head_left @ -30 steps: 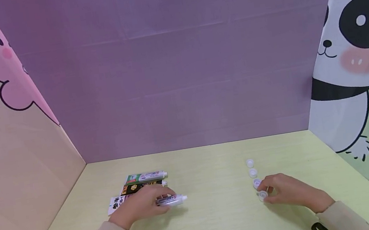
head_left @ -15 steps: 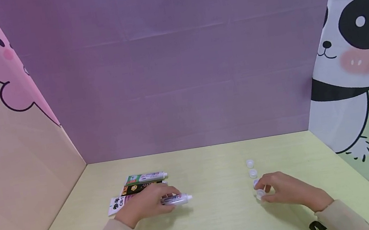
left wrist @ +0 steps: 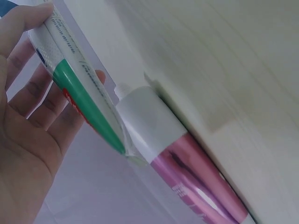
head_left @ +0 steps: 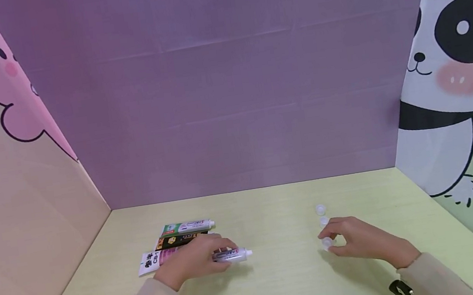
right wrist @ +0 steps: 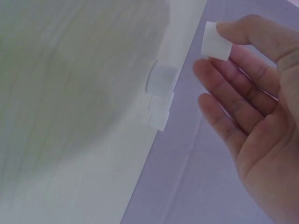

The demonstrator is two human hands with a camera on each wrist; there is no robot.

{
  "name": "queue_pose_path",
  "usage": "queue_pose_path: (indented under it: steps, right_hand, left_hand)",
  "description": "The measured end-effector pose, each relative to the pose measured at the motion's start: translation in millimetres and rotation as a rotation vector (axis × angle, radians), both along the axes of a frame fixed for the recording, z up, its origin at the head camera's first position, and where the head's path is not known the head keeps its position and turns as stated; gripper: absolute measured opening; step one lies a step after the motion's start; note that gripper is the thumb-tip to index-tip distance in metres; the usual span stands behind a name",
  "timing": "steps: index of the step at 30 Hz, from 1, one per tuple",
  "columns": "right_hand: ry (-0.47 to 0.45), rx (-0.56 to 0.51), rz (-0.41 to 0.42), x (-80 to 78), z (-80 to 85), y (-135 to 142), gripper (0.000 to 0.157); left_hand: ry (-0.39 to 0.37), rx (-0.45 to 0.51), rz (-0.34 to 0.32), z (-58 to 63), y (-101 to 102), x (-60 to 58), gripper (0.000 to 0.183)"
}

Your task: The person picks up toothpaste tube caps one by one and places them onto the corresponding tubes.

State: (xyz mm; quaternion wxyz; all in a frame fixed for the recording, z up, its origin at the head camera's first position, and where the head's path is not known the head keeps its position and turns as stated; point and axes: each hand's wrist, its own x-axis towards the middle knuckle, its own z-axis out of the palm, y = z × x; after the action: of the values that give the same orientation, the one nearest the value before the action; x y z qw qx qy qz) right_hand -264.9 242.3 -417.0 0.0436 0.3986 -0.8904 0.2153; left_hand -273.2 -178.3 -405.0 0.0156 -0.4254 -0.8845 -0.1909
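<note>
My left hand (head_left: pixel 197 258) grips a white toothpaste tube (head_left: pixel 232 255) above the table, its narrow nozzle pointing right. In the left wrist view that tube (left wrist: pixel 81 86) shows a green and red band, with the thumb along one side. On the other side of the table, my right hand (head_left: pixel 358 237) pinches a small white cap (head_left: pixel 327 243) between thumb and fingers. The right wrist view shows the cap (right wrist: pixel 217 42) raised off the table, while more white caps (right wrist: pixel 161 79) stand in a row beyond it.
Left of centre lie a green-and-white tube (head_left: pixel 188 227), a black tube (head_left: pixel 180 240) and a pink-and-white tube (head_left: pixel 149 263), partly behind my left hand. A loose cap (head_left: pixel 320 210) stands toward the back right. A purple backdrop (head_left: pixel 229 93) rises behind the table (head_left: pixel 282 282).
The left hand has carried the tube a little to the right. My right hand has lifted the nearest cap and moved it slightly left and away, now covering part of the row.
</note>
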Motion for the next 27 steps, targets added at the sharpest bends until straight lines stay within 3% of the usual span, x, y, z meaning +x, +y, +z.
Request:
queue_pose_path:
  steps: [8, 12, 27]
  right_hand:
    - [0.079, -0.059, 0.025, -8.0, 1.2, -16.6, 0.022]
    - [0.045, -0.06, 0.007, -12.2, 2.8, -24.2, 0.022]
    - [-0.003, -0.026, -0.032, -14.9, 9.8, -39.1, 0.024]
  left_hand:
    - [0.019, -0.002, -0.054, 3.5, 3.0, -17.9, 0.028]
    - [0.015, -0.006, -0.077, 6.1, 3.9, -26.8, 0.028]
    - [0.012, 0.0, -0.095, 2.7, 13.5, -32.2, 0.029]
